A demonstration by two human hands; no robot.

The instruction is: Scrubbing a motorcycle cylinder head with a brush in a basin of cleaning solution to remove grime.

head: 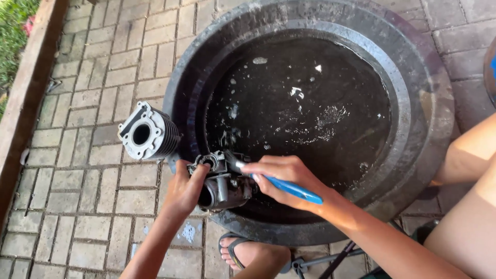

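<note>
Dull grey cast-metal cylinder [149,133] with ribbed fins; grimy, wet-looking metal carburettor [222,182]; glossy blue plastic brush handle [292,189]; matt black tub [310,119] holding dark, shiny liquid; rough brick paving [88,170].

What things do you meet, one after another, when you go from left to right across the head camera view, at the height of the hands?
Grey finned metal cylinder → left hand → dark greasy metal engine part → right hand → blue-handled brush → far-right rim of the big black round basin of dark water.
</note>
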